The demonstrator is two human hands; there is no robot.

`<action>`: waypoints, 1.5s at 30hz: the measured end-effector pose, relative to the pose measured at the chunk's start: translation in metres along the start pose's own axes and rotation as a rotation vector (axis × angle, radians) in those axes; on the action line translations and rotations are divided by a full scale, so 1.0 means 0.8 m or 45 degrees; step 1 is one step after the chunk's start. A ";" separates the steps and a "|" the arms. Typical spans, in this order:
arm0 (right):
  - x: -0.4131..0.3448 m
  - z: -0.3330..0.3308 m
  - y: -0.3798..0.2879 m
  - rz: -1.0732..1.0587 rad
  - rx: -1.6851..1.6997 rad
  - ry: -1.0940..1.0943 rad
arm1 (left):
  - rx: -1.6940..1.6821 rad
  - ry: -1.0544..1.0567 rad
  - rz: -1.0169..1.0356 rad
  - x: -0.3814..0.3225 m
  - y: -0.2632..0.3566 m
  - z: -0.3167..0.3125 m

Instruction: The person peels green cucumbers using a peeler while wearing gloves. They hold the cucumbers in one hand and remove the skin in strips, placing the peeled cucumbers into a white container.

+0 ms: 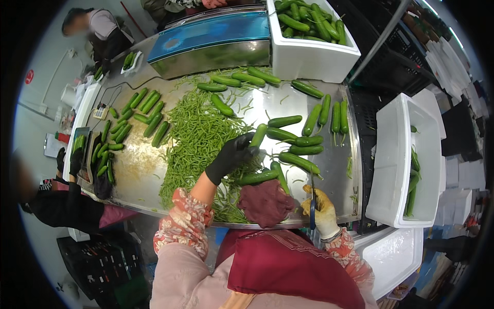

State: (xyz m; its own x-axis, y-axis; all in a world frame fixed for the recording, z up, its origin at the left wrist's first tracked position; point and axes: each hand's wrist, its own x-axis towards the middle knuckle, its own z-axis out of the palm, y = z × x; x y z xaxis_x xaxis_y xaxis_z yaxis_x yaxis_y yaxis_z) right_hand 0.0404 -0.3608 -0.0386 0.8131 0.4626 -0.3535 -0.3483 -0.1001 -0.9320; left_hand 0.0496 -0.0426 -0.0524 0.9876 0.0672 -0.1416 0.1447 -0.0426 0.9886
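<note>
My left hand (pixel 233 153), in a black glove, grips a cucumber (pixel 259 135) by its lower end, above the edge of a heap of green trimmed stems (pixel 197 139). In a stained whitish work glove, my right hand (pixel 322 214) holds scissors (pixel 313 204) with the blades pointing away from me. Just beyond the blades lies a cucumber with a stem (pixel 299 162), and several more lie farther up. A dark red cloth (pixel 266 203) rests at the near table edge, beside another cucumber (pixel 256 177).
A white foam box full of cucumbers (pixel 312 61) stands at the back; another foam box (pixel 389 162) is on the right. More cucumbers (pixel 154 123) lie on the metal table (pixel 142 166) at left. Co-workers (pixel 69 204) (pixel 106 29) stand at the left side and back left.
</note>
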 end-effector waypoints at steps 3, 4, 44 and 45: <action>0.019 0.021 0.004 -0.025 -0.333 0.103 | -0.293 -0.164 -0.041 -0.022 0.030 -0.008; 0.029 0.026 0.012 -0.089 -0.536 0.144 | -0.632 -0.234 -0.141 -0.025 0.033 -0.011; 0.111 0.034 -0.040 0.087 0.373 -0.290 | -0.927 -0.332 -0.230 -0.041 0.011 -0.041; 0.111 0.040 -0.046 0.116 0.412 -0.302 | -1.060 -0.351 -0.244 -0.045 0.013 -0.040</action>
State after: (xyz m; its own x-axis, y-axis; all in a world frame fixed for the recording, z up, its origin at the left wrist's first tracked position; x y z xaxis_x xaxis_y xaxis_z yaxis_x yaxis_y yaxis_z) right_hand 0.1109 -0.2880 -0.0332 0.6552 0.6588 -0.3697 -0.5734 0.1151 -0.8112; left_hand 0.0133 -0.0133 -0.0350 0.9460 -0.2472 -0.2097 0.3238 0.6885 0.6490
